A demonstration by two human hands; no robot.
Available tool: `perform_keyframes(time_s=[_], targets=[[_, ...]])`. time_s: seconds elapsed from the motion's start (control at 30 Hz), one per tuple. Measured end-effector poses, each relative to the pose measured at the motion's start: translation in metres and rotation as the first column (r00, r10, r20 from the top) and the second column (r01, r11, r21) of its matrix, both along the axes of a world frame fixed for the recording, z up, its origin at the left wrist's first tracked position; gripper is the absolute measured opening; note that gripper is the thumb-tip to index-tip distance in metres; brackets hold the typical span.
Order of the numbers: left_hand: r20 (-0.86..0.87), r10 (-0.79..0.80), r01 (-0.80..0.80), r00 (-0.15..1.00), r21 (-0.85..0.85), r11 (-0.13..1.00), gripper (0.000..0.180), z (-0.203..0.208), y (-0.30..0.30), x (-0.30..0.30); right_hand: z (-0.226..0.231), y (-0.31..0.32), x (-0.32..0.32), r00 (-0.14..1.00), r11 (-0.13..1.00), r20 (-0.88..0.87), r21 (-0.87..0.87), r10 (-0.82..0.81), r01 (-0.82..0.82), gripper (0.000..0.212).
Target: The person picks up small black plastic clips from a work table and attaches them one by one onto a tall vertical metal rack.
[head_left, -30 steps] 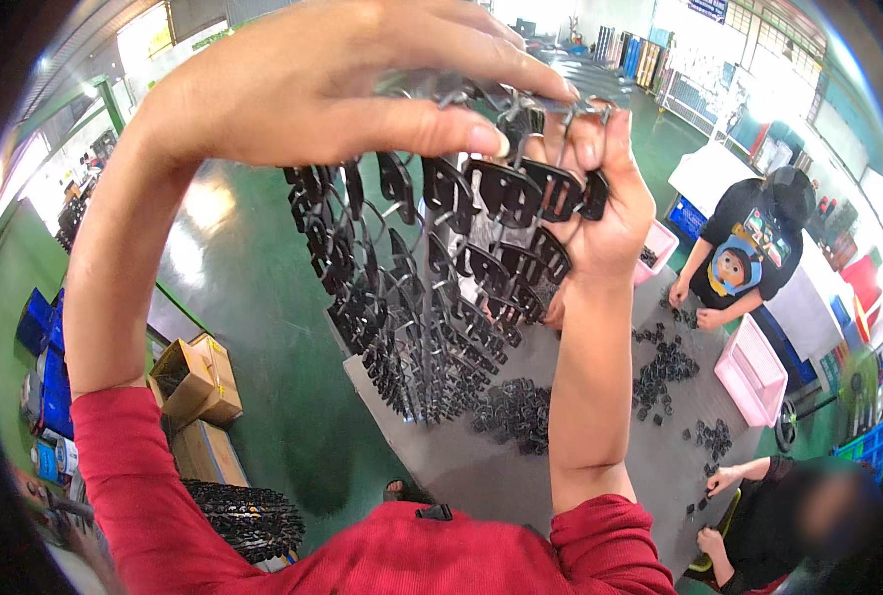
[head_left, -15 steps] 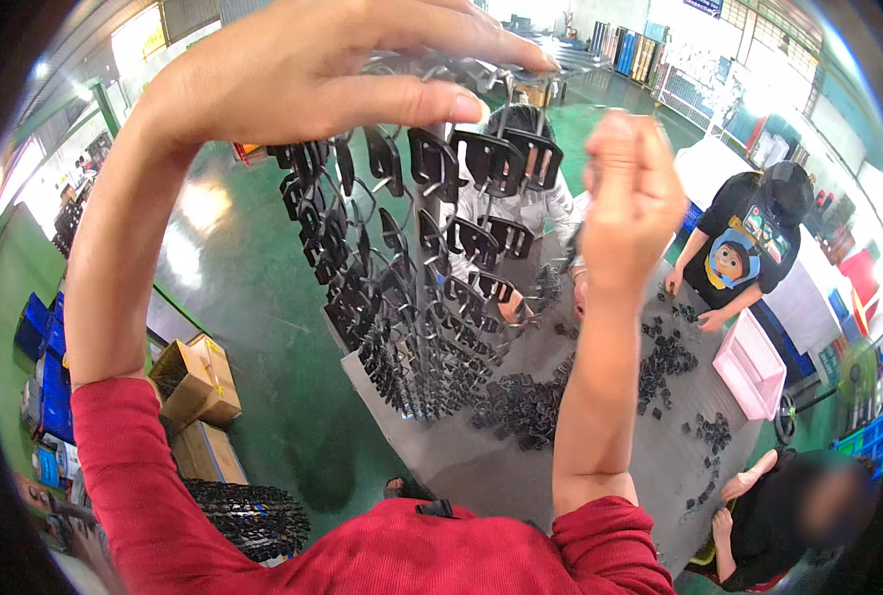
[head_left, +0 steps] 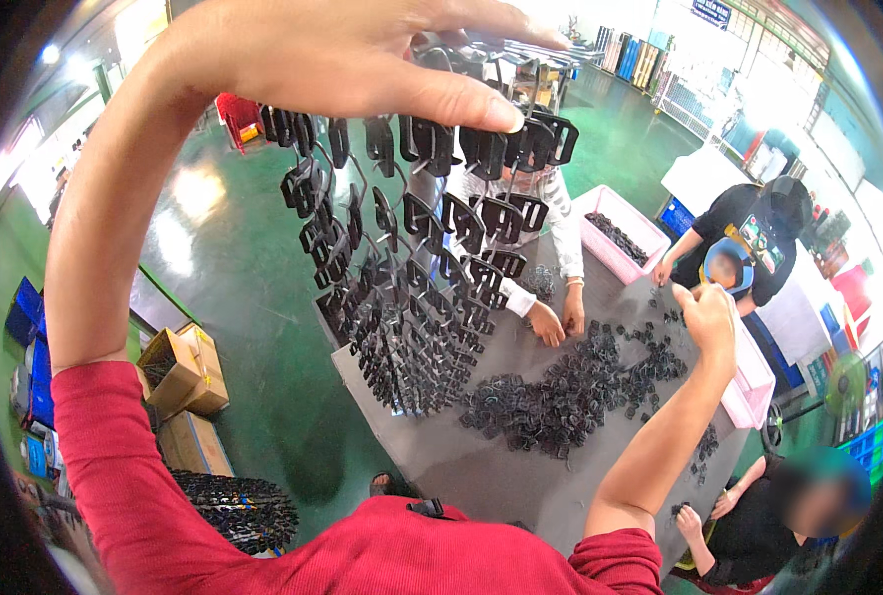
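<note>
A tall hanging bunch of black slotted plastic buckles on wire hooks fills the middle of the view. Across its top reaches my left hand, fingers stretched out and thumb apart from them, the thumb tip against an upper buckle. Part of those fingers is cut off by the upper edge. My right hand is held out over the right side of the grey table, fingers closed in a pinch. Whatever is in that pinch is too small to make out. Below and left of it lies a pile of loose black buckles.
Three people work around the grey table: one behind the hanging bunch, two on the right. Pink trays stand at the table's far and right sides. Cardboard boxes and another bunch of black parts are at my lower left.
My right hand has moved right and lower, away from the hanging bunch and out over the table. My left hand has shifted slightly, its thumb now against an upper buckle.
</note>
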State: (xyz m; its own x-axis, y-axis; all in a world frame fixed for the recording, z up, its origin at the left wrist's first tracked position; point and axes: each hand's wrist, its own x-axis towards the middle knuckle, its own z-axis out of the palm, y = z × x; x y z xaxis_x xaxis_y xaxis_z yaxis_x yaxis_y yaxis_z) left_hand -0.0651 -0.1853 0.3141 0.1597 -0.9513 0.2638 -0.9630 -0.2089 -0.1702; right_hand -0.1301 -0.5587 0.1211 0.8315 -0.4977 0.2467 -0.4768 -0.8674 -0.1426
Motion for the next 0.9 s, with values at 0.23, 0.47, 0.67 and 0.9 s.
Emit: perform_keyframes(time_s=[0.23, 0.47, 0.67, 0.9], targets=[[0.019, -0.020, 0.019, 1.000, 0.047, 0.999, 0.059, 0.001, 0.009, 0.021, 0.057, 0.134, 0.074, 0.294, -0.239, 0.897, 0.381, 0.330, -0.893, 0.038], [-0.008, -0.075, 0.075, 0.997, 0.017, 0.997, 0.059, 0.000, 0.020, 0.035, 0.068, 0.178, 0.110, 0.094, -0.749, 0.971, 0.229, 0.219, -0.622, 0.030], [0.024, -0.065, 0.065, 0.998, -0.003, 0.998, 0.054, -0.008, 0.027, 0.028, 0.058, 0.193, 0.099, 0.055, -0.694, 0.991, 0.122, 0.119, -0.710, 0.030], [0.014, -0.039, 0.040, 0.999, -0.055, 0.998, 0.049, -0.015, 0.026, 0.019, 0.065, 0.203, 0.053, 0.109, 0.296, 0.981, 0.058, 0.158, -0.953, 0.022]])
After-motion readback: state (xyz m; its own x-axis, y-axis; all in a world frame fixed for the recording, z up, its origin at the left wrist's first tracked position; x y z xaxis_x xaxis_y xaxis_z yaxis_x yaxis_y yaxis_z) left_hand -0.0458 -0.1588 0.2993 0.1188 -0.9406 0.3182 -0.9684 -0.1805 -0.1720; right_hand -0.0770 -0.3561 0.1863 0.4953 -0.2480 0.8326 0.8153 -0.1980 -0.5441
